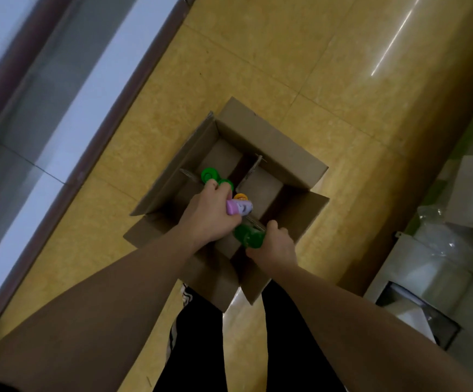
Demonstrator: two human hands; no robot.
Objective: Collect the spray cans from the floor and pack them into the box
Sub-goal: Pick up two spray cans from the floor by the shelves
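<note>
An open cardboard box (269, 142) with cardboard dividers stands on the yellow floor. Inside it, a can with a green cap (208, 174) stands upright in a far-left cell. My left hand (210, 213) is over the box and grips a pink-purple spray can (239, 208); another green cap (227, 183) and an orange cap (241, 196) show just past its fingers. My right hand (275, 244) holds a green spray can (248, 236) at the box's near side, close to a divider.
The box flaps (218, 278) stand open on all sides. My legs in black trousers (201, 349) are just below the box. White containers and clear plastic wrap (441, 264) lie at the right. A wall base with a dark trim (68, 176) runs along the left.
</note>
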